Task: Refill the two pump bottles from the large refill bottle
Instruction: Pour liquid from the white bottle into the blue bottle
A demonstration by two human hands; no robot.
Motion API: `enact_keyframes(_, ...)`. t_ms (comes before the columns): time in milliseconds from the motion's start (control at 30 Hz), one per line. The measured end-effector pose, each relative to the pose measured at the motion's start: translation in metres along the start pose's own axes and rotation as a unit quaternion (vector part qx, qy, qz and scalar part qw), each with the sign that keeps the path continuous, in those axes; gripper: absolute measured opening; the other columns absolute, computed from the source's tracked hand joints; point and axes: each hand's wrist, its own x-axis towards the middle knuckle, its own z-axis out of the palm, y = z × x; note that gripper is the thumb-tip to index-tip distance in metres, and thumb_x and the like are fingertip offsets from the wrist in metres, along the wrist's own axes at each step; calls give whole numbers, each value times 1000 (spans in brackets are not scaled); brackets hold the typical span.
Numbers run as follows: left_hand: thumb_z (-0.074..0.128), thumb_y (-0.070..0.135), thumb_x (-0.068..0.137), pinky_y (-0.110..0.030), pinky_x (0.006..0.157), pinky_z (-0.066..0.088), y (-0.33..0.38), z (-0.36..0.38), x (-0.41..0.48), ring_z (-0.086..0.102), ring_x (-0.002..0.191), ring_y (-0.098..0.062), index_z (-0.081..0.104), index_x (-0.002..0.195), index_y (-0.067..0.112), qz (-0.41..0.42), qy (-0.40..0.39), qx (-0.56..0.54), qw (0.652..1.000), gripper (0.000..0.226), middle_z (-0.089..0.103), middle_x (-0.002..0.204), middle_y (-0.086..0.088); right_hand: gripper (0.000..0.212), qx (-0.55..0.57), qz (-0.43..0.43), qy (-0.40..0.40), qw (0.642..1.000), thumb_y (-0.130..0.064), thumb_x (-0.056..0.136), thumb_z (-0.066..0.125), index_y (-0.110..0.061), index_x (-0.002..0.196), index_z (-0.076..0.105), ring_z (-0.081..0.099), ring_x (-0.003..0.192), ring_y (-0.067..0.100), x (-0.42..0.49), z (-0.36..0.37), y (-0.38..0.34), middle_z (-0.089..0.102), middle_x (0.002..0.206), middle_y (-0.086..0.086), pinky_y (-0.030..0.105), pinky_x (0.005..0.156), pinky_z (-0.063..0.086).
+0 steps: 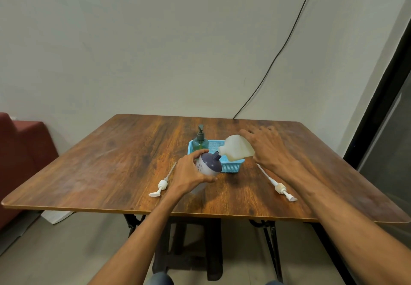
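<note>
Nearest, on the bench [89, 173]: left pump head [161, 187] and right pump head [280, 188], flat, well apart. Mid-frame: left grip [190, 174] curled round purple-topped bottle [210, 165], tilted; right grip [270, 149] wrapped round large refill bottle [236, 149], tipped, mouth at the purple neck. Behind: blue basket [233, 167]; green pump bottle [200, 143] upright at its far-left corner.

Bare forearms [142, 229], blue-grey trousers [159, 279] at the knees
</note>
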Motion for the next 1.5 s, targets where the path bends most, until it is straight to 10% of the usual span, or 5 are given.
enact_keyframes(300,93,35,60,-33,100,52,1,-1,-1,58,106,-7,57,134,19,1,-2,0,1000,84,63,130,1,58,-3,-7,9,1000,-29,88,69,-31,139,44,57,115,28,1,-2,0,59,130,2,42,96,39)
enact_keyframes(467,93,34,59,-9,87,42,2,-1,0,56,106,-4,56,135,18,3,-5,2,1000,86,62,131,1,53,-5,-6,12,1000,-24,85,68,-30,133,47,57,109,27,2,-4,0,60,124,0,41,93,37)
enact_keyframes(1500,94,33,59,-25,96,49,5,-1,-2,58,108,-7,57,133,18,5,-3,-18,1000,84,63,129,0,58,-33,-10,15,999,-23,80,73,-30,132,49,59,105,28,3,-3,1,61,124,0,41,91,39)
